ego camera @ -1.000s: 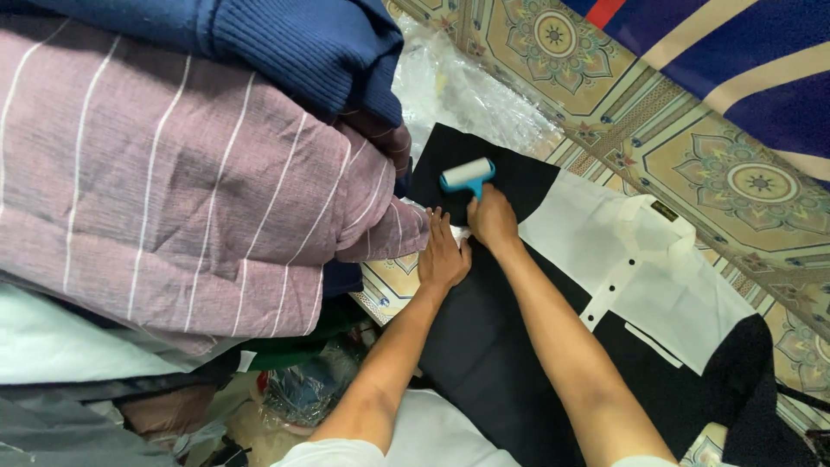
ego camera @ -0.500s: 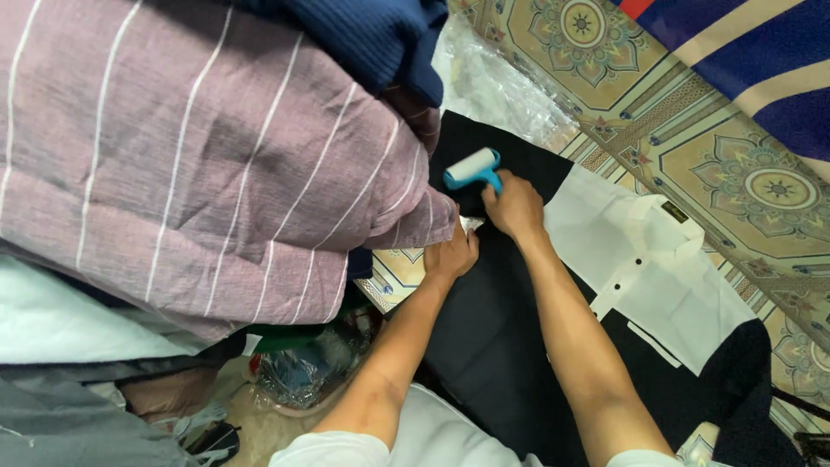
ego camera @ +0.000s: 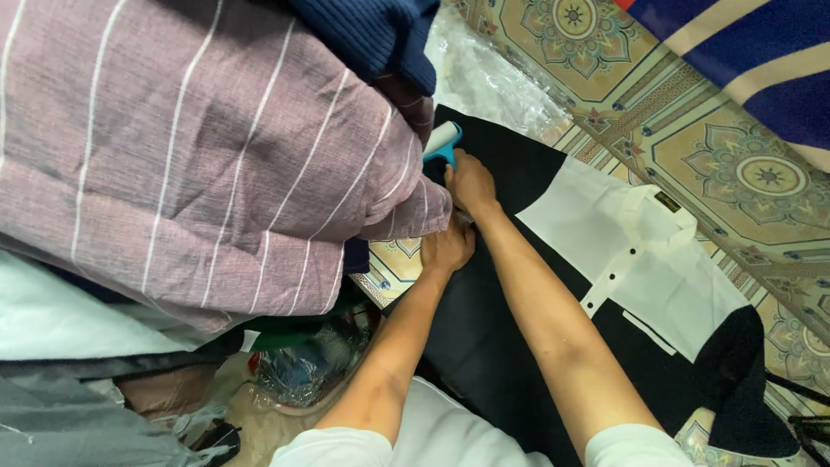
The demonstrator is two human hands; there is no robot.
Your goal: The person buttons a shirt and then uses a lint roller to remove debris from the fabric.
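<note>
1. We find the right hand (ego camera: 469,182) closed around the teal handle of a lint roller (ego camera: 442,143), fingers curled tight on the grip.
2. The roller's white drum lies on the black part of a black-and-white shirt (ego camera: 640,259), at the shirt's far edge, partly tucked under the overhanging fabric pile.
3. We find the left hand (ego camera: 445,249) flat on the shirt's black cloth, fingers together and pressing down, holding nothing. Its fingertips are hidden under the hem of the mauve striped fabric (ego camera: 190,164).
4. The 2 hands are just beside each other, the left nearer the wearer, the right just beyond it toward the roller.
5. The shirt is spread flat on a patterned tile floor (ego camera: 718,147). Its white panel with collar and button placket lies to the right of the right forearm; black cloth runs under both forearms.
6. The mauve striped fabric, bulky and folded, fills the left of the view and overhangs the shirt's left edge. A navy ribbed garment (ego camera: 372,35) sits on top of it.
7. Clear plastic wrapping (ego camera: 493,82) lies on the floor beyond the shirt's far edge.
8. A navy cloth with tan stripes (ego camera: 761,60) occupies the top right corner of the view.
9. Crumpled plastic bags (ego camera: 303,372) lie beneath the pile, left of the left forearm.
</note>
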